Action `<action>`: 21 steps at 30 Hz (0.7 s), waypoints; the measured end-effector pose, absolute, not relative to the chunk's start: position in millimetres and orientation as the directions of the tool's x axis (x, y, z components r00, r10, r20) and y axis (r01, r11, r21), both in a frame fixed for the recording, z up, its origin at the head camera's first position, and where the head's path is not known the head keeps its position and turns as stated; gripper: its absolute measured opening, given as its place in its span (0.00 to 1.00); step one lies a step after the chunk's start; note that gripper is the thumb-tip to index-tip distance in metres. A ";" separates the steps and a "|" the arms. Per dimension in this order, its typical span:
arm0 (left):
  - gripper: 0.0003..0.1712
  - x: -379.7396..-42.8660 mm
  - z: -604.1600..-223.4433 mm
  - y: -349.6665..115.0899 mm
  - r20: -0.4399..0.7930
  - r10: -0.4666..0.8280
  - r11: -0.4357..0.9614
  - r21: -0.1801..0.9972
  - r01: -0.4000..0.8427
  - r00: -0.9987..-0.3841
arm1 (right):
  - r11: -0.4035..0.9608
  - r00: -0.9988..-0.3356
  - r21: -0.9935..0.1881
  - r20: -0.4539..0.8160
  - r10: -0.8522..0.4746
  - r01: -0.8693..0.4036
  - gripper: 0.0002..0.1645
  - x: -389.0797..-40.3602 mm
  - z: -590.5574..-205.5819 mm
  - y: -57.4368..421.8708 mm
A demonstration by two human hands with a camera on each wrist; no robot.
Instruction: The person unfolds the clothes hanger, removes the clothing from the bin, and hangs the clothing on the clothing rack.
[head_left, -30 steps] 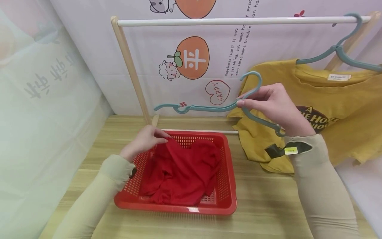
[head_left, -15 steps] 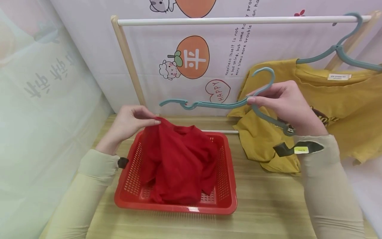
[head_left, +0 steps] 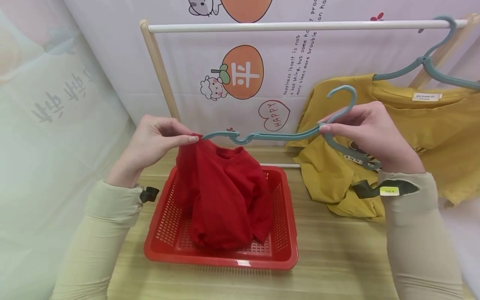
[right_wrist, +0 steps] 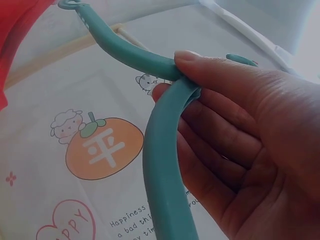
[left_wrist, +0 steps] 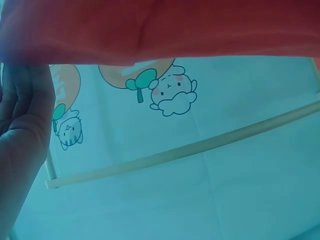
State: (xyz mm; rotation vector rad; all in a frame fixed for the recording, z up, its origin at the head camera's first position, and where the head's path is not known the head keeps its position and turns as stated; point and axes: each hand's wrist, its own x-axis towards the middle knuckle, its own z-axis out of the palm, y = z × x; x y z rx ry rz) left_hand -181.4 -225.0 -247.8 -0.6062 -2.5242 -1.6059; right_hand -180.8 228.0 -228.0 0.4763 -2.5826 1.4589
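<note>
A red T-shirt hangs by one shoulder from my left hand, which pinches its cloth between thumb and fingers. The shirt's lower part is inside the red basket. My right hand pinches a blue-green clothes hanger at its middle, just below the hook. The hanger's left end reaches the pinched shoulder; whether its tip is inside the shirt, I cannot tell. In the right wrist view the hanger lies between thumb and fingers. Red cloth covers the top of the left wrist view.
A rack with a white rail and wooden posts stands behind the basket. At its right a yellow T-shirt hangs on another blue-green hanger. A printed sheet lines the back. The table has a wood-grain top.
My left hand has lifted the red shirt's shoulder up and leftward out of the basket. My right hand has moved the hanger rightward. The hanger's left end now meets the shirt.
</note>
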 end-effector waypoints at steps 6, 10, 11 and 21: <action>0.08 -180.1 -244.3 -221.3 0.285 0.307 0.393 0.831 0.394 -0.908 | 0.462 -0.938 -0.819 0.259 -0.230 -0.340 0.13 -180.1 -226.9 227.5; 0.07 -179.9 -243.8 -218.9 0.296 0.322 0.406 0.815 0.414 -0.899 | 0.471 -0.937 -0.814 0.254 -0.240 -0.341 0.13 -179.9 -225.7 226.8; 0.07 -179.9 -243.6 -218.2 0.300 0.329 0.404 0.812 0.420 -0.896 | 0.473 -0.937 -0.813 0.251 -0.243 -0.340 0.13 -179.8 -225.4 226.7; 0.05 -182.6 -243.8 -208.6 0.362 0.406 0.324 0.802 0.502 -0.839 | 0.460 -0.920 -0.804 0.267 -0.288 -0.378 0.11 -180.3 -225.0 218.9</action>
